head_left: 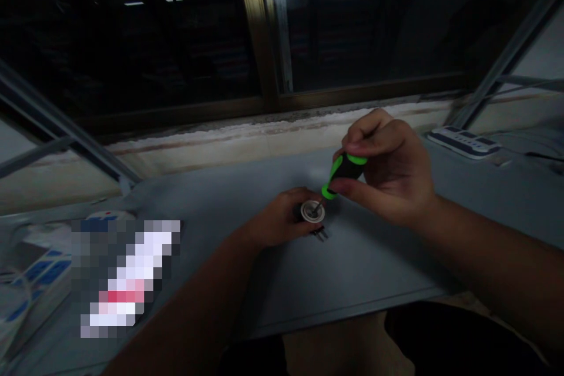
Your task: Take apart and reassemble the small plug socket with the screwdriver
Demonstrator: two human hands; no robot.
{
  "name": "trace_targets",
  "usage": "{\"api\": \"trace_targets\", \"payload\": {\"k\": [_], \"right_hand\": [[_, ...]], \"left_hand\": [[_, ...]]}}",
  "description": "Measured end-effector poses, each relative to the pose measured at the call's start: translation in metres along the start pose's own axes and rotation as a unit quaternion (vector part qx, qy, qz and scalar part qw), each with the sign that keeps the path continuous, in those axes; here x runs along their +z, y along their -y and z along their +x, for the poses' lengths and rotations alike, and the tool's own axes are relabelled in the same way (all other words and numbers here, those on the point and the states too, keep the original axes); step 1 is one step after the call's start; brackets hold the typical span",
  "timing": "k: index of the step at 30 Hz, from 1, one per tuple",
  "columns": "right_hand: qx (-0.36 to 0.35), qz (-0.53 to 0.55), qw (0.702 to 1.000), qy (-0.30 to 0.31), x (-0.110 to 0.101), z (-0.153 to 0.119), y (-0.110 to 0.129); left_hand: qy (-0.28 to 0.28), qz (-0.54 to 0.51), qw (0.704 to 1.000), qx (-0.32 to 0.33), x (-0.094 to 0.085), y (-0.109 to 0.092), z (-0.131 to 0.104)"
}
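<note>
My right hand (388, 170) is closed around the black and green handle of a screwdriver (348, 165), which slants down to the left. Its thin shaft reaches into the open round end of a small cylindrical part (312, 211) with a pale metallic rim. Wrapped around that part from the left is my left hand (282, 217), keeping it just above or on the table; which of the two I cannot tell. Small metal prongs (322, 235) stick out below the part. The inside of the round end is too dark to make out.
The grey-blue table (361, 264) runs up to a low wall under a dark window. On the left lie a white and blue power strip (48, 267) and a blurred-out flat object (132, 279). Another power strip (465, 142) with cables sits at the back right. Metal frame legs (97, 153) slope at both sides.
</note>
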State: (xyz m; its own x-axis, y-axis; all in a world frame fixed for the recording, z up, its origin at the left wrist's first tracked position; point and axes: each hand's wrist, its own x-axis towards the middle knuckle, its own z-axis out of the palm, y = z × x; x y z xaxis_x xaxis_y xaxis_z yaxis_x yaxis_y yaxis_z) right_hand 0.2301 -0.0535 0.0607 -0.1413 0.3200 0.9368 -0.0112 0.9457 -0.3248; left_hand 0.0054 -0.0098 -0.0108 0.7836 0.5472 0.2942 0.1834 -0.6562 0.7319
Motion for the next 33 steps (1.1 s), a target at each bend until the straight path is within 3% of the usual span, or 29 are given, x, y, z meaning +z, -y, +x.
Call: {"api": "trace_targets", "payload": {"k": [4,7,12,19,21,24,26,31,33], "right_hand": [[0.037,0.072,0.99,0.119,-0.002,0.02,0.002],[0.068,0.061,0.981,0.17,-0.001,0.039,0.005],[0.049,-0.048,0.988,0.136,0.006,0.055,-0.001],[0.069,0.103,0.979,0.16,0.012,0.041,-0.002],[0.056,0.067,0.988,0.127,0.017,0.038,-0.003],[0.023,-0.001,1.0,0.013,0.025,0.035,-0.007],[0.015,0.007,1.0,-0.017,0.028,0.033,-0.01],[0.08,0.133,0.983,0.093,0.025,0.029,-0.009],[0.073,0.104,0.989,0.072,0.026,0.029,-0.009]], "left_hand": [[0.003,-0.02,0.999,-0.034,-0.002,-0.002,-0.002],[0.009,-0.028,0.999,-0.043,-0.003,-0.005,-0.003],[0.017,-0.032,0.998,-0.059,-0.005,-0.007,-0.004],[0.003,-0.012,0.999,-0.052,-0.004,-0.009,-0.003],[-0.005,-0.01,0.998,-0.054,-0.003,-0.009,-0.003],[-0.01,-0.005,0.999,-0.052,-0.002,-0.009,-0.002],[-0.006,-0.004,0.999,-0.051,-0.003,-0.01,-0.003],[-0.006,-0.005,0.999,-0.037,-0.003,-0.011,-0.003],[-0.006,-0.004,1.0,-0.03,-0.003,-0.012,-0.003]]}}
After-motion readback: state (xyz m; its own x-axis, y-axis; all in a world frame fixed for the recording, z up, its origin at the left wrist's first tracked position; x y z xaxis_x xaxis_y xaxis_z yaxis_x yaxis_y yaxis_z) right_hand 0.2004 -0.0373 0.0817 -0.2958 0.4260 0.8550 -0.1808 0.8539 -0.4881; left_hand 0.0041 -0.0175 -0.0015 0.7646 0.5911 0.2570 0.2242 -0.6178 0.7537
